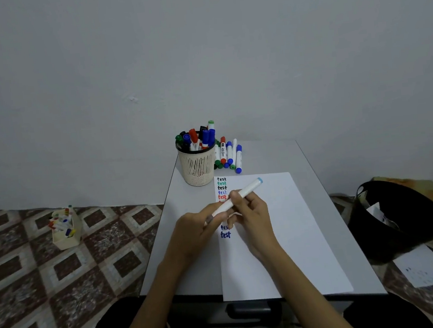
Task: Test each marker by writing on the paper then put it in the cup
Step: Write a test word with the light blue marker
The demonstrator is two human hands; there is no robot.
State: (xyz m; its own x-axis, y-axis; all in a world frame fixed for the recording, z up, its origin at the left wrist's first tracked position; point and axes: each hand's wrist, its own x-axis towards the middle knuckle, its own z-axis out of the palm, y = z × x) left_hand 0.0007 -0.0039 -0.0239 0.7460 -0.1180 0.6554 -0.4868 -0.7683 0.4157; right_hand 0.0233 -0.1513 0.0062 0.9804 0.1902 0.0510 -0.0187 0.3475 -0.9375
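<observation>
Both hands held one slim white marker with a pale-blue end (239, 196) above the white paper sheet (283, 236): the right hand (251, 210) gripped the barrel, the left hand (198, 229) pinched its lower end, probably the cap, for writing.

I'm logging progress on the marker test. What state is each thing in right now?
marker: held over the paper by both hands
left hand: gripping its lower end
right hand: gripping its barrel
paper: flat, a column of "test" words
cup: upright, full of markers
loose markers: lying beside the cup
</observation>
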